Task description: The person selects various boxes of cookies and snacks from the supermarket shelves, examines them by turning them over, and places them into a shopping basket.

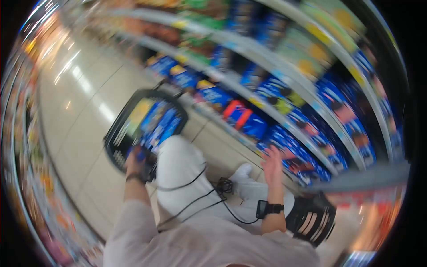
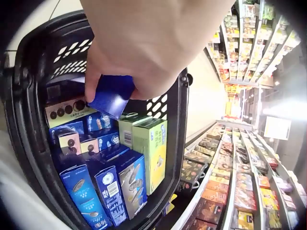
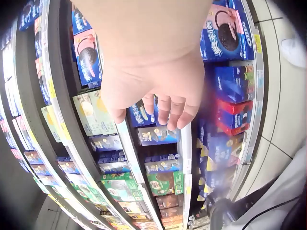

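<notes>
My left hand (image 1: 135, 163) is over the near end of a black shopping basket (image 2: 178, 143). In the left wrist view its thumb and fingers pinch a small blue box (image 2: 113, 99), held above the other packages. Inside the basket stand several blue snack boxes (image 2: 109, 191), a pale green and yellow box (image 2: 157, 155) and a brown-fronted box (image 2: 69, 111). My right hand (image 1: 272, 165) holds nothing, its fingers spread loosely in front of the shelves. In the right wrist view, blue biscuit boxes (image 3: 156, 135) appear beyond its fingertips.
Shelves (image 1: 267, 60) of packaged snacks run along the right, with a pink and blue Oreo box (image 3: 228, 36) and a red and blue box (image 3: 234, 116). A black cable (image 1: 195, 178) crosses my legs. A black slotted object (image 1: 311, 220) stands at lower right.
</notes>
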A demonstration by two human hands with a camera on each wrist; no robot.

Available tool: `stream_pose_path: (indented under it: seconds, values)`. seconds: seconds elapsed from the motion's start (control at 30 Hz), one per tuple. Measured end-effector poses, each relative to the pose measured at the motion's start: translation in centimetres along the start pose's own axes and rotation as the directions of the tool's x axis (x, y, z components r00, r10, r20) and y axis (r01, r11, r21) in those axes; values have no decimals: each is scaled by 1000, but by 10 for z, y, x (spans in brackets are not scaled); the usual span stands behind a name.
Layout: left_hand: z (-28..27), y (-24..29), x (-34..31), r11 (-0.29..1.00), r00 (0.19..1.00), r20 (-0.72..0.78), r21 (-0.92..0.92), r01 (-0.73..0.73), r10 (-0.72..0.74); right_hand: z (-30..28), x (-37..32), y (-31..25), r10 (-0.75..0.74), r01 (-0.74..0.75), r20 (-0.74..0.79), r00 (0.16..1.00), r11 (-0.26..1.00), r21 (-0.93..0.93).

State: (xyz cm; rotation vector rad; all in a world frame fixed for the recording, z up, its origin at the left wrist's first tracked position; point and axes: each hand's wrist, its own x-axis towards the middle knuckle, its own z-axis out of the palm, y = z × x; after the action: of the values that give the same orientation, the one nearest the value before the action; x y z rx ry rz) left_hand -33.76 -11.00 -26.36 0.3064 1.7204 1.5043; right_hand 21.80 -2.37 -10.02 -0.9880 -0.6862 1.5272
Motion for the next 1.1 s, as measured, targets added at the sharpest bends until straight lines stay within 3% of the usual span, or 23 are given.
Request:
stream_pose_path:
  seconds: [0.03,0.07,0.1,0.13,0.2,0.27,0.33,0.4,0.43,0.5,0.53,0.57,0.6,0.67,0.8,0.83,0.87,0.9,0.97,1.0,1.03,1.07,1.1]
  values:
    - [21,29,-18,958,982,70,-220,187,-175,-2,-4,-4,9,-9,-52,999,1000,2]
    - [23,17,-7,984,976,210,-154,87,-54,-5,-7,-8,25,-24,-95,995,1000,14]
    - [27,5,10,991,992,17,-46,123,-122,-11,-9,-11,-39,47,-160,986,998,47]
    - [29,2,23,981,982,34,53,186,-187,-17,-11,-10,-33,40,-136,990,998,50]
    - [-13,-77,119,899,887,223,-82,430,-404,-24,-21,-7,-40,51,-146,989,996,70]
    - [-8,-69,95,965,908,325,110,240,-263,-28,-28,-6,-46,49,-130,990,999,22]
    - [23,-34,47,883,933,-11,320,343,-359,-30,-34,-8,-63,71,-155,986,996,52]
    - [13,-77,106,814,880,236,530,238,-411,-35,-37,-7,-2,10,-165,986,999,45]
    - [24,-64,109,816,884,253,539,208,-392,-37,-36,-8,-25,36,-171,985,997,62]
    - [28,-43,90,725,766,188,517,455,-614,-44,-42,-4,-46,57,-152,987,996,71]
    - [20,-64,119,907,761,555,409,103,-336,-46,-44,-3,-66,80,-147,987,993,89]
    - [32,-50,104,982,595,804,102,-159,13,-47,-42,-3,-42,58,-168,985,995,87]
    - [27,-51,111,897,854,519,359,-258,38,-49,-38,-3,-24,41,-184,983,995,88]
    - [56,-13,83,920,941,322,390,-33,-103,-48,-36,-2,-57,80,-179,982,989,127]
    - [98,55,29,954,960,245,295,60,-136,-47,-47,-16,-59,85,-150,987,982,168]
    - [110,70,30,957,946,209,205,206,-248,-50,-48,-17,-75,101,-133,988,975,196]
    - [112,72,47,967,930,366,231,-108,16,-52,-50,-16,-87,112,-116,989,967,229]
    - [124,83,63,981,902,428,190,-32,-53,-54,-56,-16,-82,108,-114,990,966,236]
    - [164,115,46,870,970,194,440,-223,150,-61,-61,-18,-142,180,-131,981,921,345]
    - [185,139,12,869,917,312,348,-353,247,-68,-62,-14,-145,177,-115,983,917,358]
    - [200,127,56,853,872,348,272,-446,344,-78,-62,-9,-101,167,-166,981,877,452]
    - [221,150,20,769,829,418,361,-528,372,-89,-61,-3,-48,156,-210,977,831,535]
    - [240,164,-1,809,705,596,150,-569,385,-97,-61,2,-46,139,-184,982,834,533]
